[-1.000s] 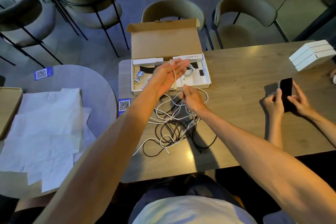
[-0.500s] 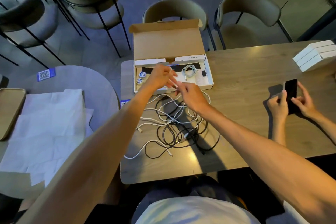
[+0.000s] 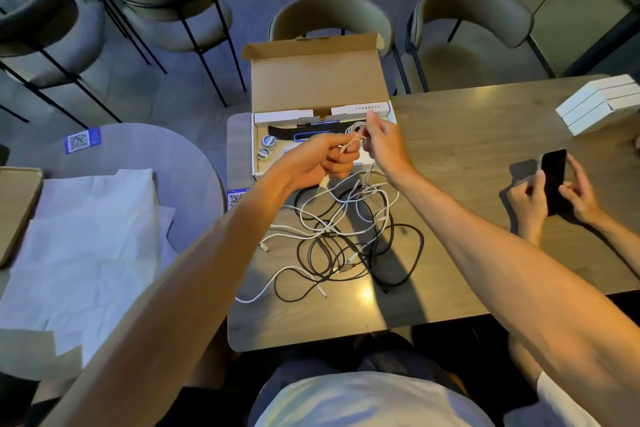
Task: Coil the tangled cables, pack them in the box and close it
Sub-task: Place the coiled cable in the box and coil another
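A tangle of white and black cables point(image 3: 343, 236) lies on the wooden table point(image 3: 467, 166) in front of me. Behind it stands the open cardboard box point(image 3: 318, 80), lid upright, with a black strap, two small round rolls and a coiled white cable inside. My left hand point(image 3: 318, 159) is closed around one white cable point(image 3: 353, 142) near its plug, just above the box's front edge. My right hand point(image 3: 384, 142) pinches the same cable a little further along. The cable runs down from both hands into the tangle.
Another person's hands hold a black phone point(image 3: 554, 180) at the table's right. Stacked white boxes point(image 3: 599, 104) sit at the far right. White paper sheets point(image 3: 79, 243) cover a round table on the left. Chairs point(image 3: 332, 17) stand behind the table.
My left hand, open over the box a second ago, has closed on a white cable. My right hand rose from the tangle to pinch that cable beside it.
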